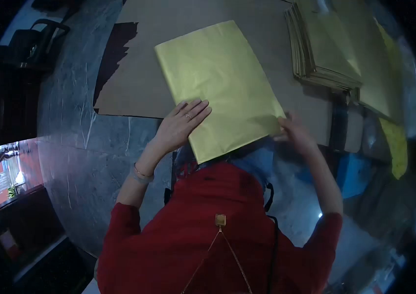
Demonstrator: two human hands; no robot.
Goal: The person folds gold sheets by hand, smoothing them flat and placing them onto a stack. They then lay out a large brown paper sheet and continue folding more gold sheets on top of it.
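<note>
A smooth yellow paper piece (222, 83), apparently folded, lies slanted in front of me with its lower edge near my body. My left hand (181, 125), wearing a ring, rests flat on its lower left side with the fingers stretched out. At the lower right corner, my right hand (296, 132) has the paper's edge between thumb and fingers; these fingers are slightly blurred. Beneath the paper is a large brown cardboard sheet (137, 90) with a torn dark patch on its left.
A thick stack of similar yellow paper (325, 73) sits at the upper right. A yellow strip (395, 152) hangs beside it, and a blue object (355, 174) is below. The grey marbled surface (78, 112) extends left. A dark chair (34, 41) stands at the upper left.
</note>
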